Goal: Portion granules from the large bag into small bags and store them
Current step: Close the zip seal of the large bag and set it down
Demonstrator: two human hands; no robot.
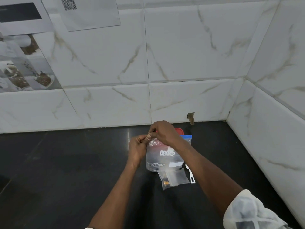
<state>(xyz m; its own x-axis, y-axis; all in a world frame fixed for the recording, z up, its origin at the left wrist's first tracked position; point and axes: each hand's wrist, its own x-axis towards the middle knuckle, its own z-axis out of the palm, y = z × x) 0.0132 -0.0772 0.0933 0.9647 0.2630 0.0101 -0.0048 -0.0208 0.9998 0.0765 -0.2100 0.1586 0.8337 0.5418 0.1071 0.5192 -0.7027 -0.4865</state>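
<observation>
Both hands are up over the glossy black counter [66, 162], close to the back wall, busy at the top edge of a clear plastic bag with white lettering [162, 158]. The left hand [137, 150] pinches the bag's upper left corner with curled fingers; the right hand [164, 133] bends over the mouth from above, thumb and fingers nipped on the same edge; the 2 hands touch each other there. The bag hangs upright below them; whether its bottom rests on the counter I cannot tell, nor can I make out what is inside.

Behind the bag, partly hidden by the right wrist, sits a red rounded plastic lid [179, 130]; just beside it stands a clear pouch with a blue top strip [187, 138]. In front of the held bag, flat on the counter, lie small clear plastic bags [177, 178], overlapping; 1 of them has a small orange-brown bit [165, 182] in its corner. A white plastic scoop [192, 178] lies just to the right of them, its handle toward the person, its upper part close under the right forearm. The right arm wears a rolled pale sleeve [247, 210].

The wall is white marble-look tile [181, 55]; printed paper sheets [90, 14] are stuck on it at the upper left, 1 carrying a square code.
</observation>
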